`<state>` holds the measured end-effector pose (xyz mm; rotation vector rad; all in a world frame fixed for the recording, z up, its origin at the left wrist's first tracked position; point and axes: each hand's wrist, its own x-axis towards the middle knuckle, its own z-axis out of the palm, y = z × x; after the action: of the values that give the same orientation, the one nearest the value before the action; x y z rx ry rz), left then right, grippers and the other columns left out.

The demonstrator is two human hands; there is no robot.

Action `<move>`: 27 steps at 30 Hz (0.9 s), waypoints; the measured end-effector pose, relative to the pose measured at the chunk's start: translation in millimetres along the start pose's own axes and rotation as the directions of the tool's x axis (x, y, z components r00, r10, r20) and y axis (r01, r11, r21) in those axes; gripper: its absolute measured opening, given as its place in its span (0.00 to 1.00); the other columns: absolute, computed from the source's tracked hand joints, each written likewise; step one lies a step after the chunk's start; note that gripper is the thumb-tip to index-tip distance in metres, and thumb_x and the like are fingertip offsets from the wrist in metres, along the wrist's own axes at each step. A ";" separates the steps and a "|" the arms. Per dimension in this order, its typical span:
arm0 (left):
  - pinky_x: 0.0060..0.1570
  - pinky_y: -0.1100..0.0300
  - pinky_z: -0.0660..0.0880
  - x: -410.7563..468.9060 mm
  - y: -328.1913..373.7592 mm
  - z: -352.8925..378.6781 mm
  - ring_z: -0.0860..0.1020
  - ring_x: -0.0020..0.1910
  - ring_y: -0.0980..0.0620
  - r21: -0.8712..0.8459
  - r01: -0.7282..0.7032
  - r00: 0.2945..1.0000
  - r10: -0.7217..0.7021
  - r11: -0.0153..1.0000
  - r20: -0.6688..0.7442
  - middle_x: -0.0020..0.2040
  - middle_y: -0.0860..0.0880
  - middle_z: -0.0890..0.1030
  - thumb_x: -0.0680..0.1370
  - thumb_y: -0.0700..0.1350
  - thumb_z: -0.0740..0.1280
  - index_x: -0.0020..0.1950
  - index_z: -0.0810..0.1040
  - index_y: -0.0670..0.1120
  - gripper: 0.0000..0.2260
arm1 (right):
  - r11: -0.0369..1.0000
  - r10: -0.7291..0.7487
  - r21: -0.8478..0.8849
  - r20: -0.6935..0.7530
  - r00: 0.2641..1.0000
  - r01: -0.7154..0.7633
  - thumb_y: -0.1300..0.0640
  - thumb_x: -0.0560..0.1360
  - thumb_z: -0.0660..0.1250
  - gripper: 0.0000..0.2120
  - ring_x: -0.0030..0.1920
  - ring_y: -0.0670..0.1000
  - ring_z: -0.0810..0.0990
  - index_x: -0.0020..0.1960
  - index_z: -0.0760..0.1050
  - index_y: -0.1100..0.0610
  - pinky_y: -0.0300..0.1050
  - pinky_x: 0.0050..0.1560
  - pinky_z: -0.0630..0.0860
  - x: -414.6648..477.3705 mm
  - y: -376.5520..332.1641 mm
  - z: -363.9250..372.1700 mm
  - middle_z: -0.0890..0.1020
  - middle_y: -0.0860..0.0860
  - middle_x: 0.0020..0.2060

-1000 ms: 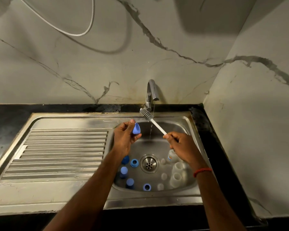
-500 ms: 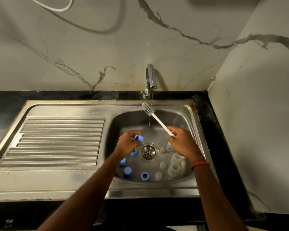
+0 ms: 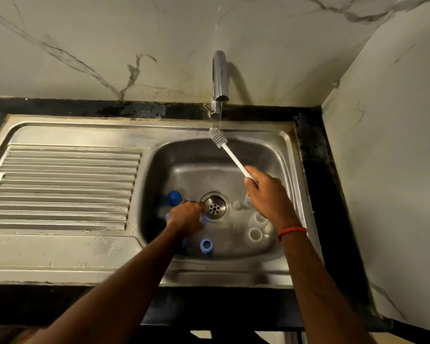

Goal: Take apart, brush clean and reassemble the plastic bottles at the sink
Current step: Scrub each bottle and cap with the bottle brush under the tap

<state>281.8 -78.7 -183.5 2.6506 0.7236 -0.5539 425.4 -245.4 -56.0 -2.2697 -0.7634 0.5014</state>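
Observation:
My right hand [image 3: 268, 197] grips the white handle of a bottle brush [image 3: 230, 155]. Its grey bristle head is raised under the thin stream from the tap [image 3: 219, 78]. Down on the basin floor, just left of the drain [image 3: 215, 207], my left hand [image 3: 186, 217] curls its fingers over a pale blue cap [image 3: 203, 218], mostly hidden under the hand. A dark blue cap [image 3: 174, 197] lies beside that hand and a blue ring [image 3: 206, 245] sits near the front wall. Two clear bottles [image 3: 255, 234] stand open-mouthed under my right wrist.
The steel sink [image 3: 291, 155] has a ribbed draining board [image 3: 65, 184] on its left. A black counter [image 3: 318, 175] borders it, with marble walls behind and on the right. A small pale piece [image 3: 236, 204] lies right of the drain.
My left hand dropped with the blue cap from mid-air to the basin floor beside the drain. My right hand kept the brush head under the tap. The camera tilted down.

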 end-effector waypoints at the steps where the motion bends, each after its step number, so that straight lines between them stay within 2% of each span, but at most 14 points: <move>1: 0.51 0.51 0.76 2.7 1.0 3.6 0.78 0.59 0.46 0.036 -0.001 1.000 0.001 0.999 0.002 0.60 0.48 0.79 0.77 0.55 0.67 0.62 0.75 0.54 0.15 | 1.000 -0.002 0.003 0.001 1.000 0.002 0.53 0.82 0.60 0.08 0.31 0.43 0.82 0.59 0.75 0.46 0.49 0.39 0.81 -0.2 2.1 0.2 0.80 0.47 0.33; 5: 0.52 0.50 0.75 11.5 6.9 13.5 0.78 0.60 0.45 0.174 -0.013 1.000 0.010 0.985 0.018 0.61 0.46 0.79 0.79 0.52 0.65 0.67 0.72 0.52 0.16 | 1.000 0.001 0.021 0.017 1.000 -0.001 0.53 0.80 0.64 0.07 0.32 0.36 0.80 0.57 0.77 0.49 0.36 0.35 0.75 -0.3 11.1 2.5 0.81 0.43 0.33; 10: 0.53 0.49 0.76 17.9 8.7 22.2 0.79 0.59 0.44 0.264 -0.006 0.996 -0.017 0.965 0.084 0.60 0.46 0.80 0.79 0.50 0.65 0.66 0.73 0.50 0.16 | 1.000 0.004 0.027 0.024 1.000 -0.004 0.53 0.80 0.65 0.07 0.33 0.35 0.80 0.57 0.78 0.50 0.28 0.33 0.70 1.1 18.6 2.6 0.81 0.42 0.31; 13: 0.52 0.50 0.76 16.4 7.4 27.5 0.80 0.58 0.45 0.270 -0.009 0.992 -0.026 0.963 0.125 0.61 0.45 0.79 0.79 0.49 0.66 0.69 0.71 0.50 0.18 | 1.000 0.006 0.025 0.027 1.000 -0.007 0.53 0.80 0.65 0.07 0.33 0.35 0.79 0.56 0.78 0.49 0.28 0.33 0.70 2.3 18.9 1.2 0.81 0.42 0.30; 15: 0.53 0.51 0.75 14.5 4.4 26.5 0.80 0.59 0.45 0.255 0.003 0.991 -0.038 0.967 0.132 0.62 0.46 0.79 0.78 0.50 0.69 0.69 0.70 0.51 0.20 | 1.000 0.001 0.021 0.033 0.999 -0.002 0.53 0.80 0.65 0.07 0.32 0.34 0.79 0.57 0.78 0.49 0.28 0.34 0.69 2.7 17.0 -0.6 0.81 0.41 0.30; 17: 0.54 0.51 0.76 12.6 -0.2 18.9 0.80 0.60 0.46 0.225 0.031 0.994 -0.053 0.974 0.095 0.63 0.48 0.79 0.76 0.54 0.71 0.67 0.71 0.53 0.21 | 1.000 -0.011 0.009 0.019 1.000 0.011 0.53 0.80 0.65 0.07 0.34 0.31 0.78 0.57 0.78 0.50 0.31 0.35 0.70 2.9 14.3 -2.7 0.80 0.41 0.31; 18: 0.55 0.51 0.76 11.6 -3.0 12.7 0.80 0.60 0.46 0.209 0.049 0.996 -0.063 0.977 0.064 0.63 0.49 0.79 0.75 0.56 0.72 0.66 0.72 0.54 0.21 | 1.000 -0.015 -0.004 0.000 1.000 0.015 0.53 0.81 0.64 0.08 0.34 0.30 0.77 0.58 0.78 0.50 0.29 0.33 0.69 3.6 13.3 -3.6 0.79 0.41 0.31; 20: 0.56 0.51 0.76 9.2 -10.0 -0.4 0.79 0.60 0.47 0.179 0.096 0.995 -0.098 0.979 0.002 0.63 0.50 0.79 0.76 0.56 0.72 0.66 0.72 0.54 0.21 | 0.999 -0.018 -0.031 -0.052 0.998 0.016 0.54 0.81 0.64 0.09 0.33 0.35 0.78 0.59 0.78 0.51 0.29 0.31 0.70 6.2 12.2 -4.8 0.78 0.43 0.32; 21: 0.55 0.51 0.75 7.2 -13.7 -6.9 0.79 0.60 0.47 0.185 0.121 0.993 -0.118 0.975 -0.030 0.63 0.50 0.79 0.76 0.55 0.71 0.67 0.72 0.54 0.20 | 0.999 -0.021 -0.043 -0.074 0.997 0.018 0.54 0.81 0.64 0.09 0.32 0.40 0.79 0.59 0.78 0.52 0.31 0.32 0.71 8.0 12.4 -5.1 0.78 0.45 0.32; 23: 0.53 0.52 0.76 2.4 -23.3 -16.6 0.79 0.61 0.47 0.202 0.175 0.983 -0.161 0.963 -0.087 0.62 0.50 0.79 0.77 0.53 0.71 0.67 0.73 0.55 0.19 | 0.999 -0.024 -0.044 -0.085 0.996 0.020 0.53 0.81 0.63 0.10 0.33 0.46 0.79 0.60 0.77 0.52 0.46 0.36 0.79 12.8 13.4 -4.2 0.80 0.48 0.33; 24: 0.53 0.52 0.76 0.0 -28.0 -18.9 0.78 0.61 0.46 0.204 0.196 0.979 -0.180 0.959 -0.097 0.61 0.49 0.80 0.77 0.52 0.70 0.65 0.74 0.54 0.17 | 0.999 -0.020 -0.035 -0.086 0.996 0.017 0.53 0.81 0.63 0.10 0.34 0.49 0.80 0.60 0.77 0.52 0.50 0.38 0.80 14.7 14.5 -3.9 0.81 0.49 0.34; 27: 0.55 0.51 0.77 -8.8 -39.5 -19.9 0.77 0.62 0.46 0.213 0.240 0.971 -0.231 0.947 -0.067 0.60 0.48 0.80 0.76 0.50 0.70 0.63 0.76 0.53 0.15 | 1.000 -0.019 -0.019 -0.091 0.996 0.017 0.54 0.81 0.63 0.10 0.34 0.51 0.82 0.61 0.77 0.51 0.53 0.40 0.81 16.9 15.8 -3.8 0.82 0.50 0.36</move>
<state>259.0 -41.9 -170.7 2.8029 1.0585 -0.6803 446.1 -245.8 -66.9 -2.2833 -0.7447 0.3817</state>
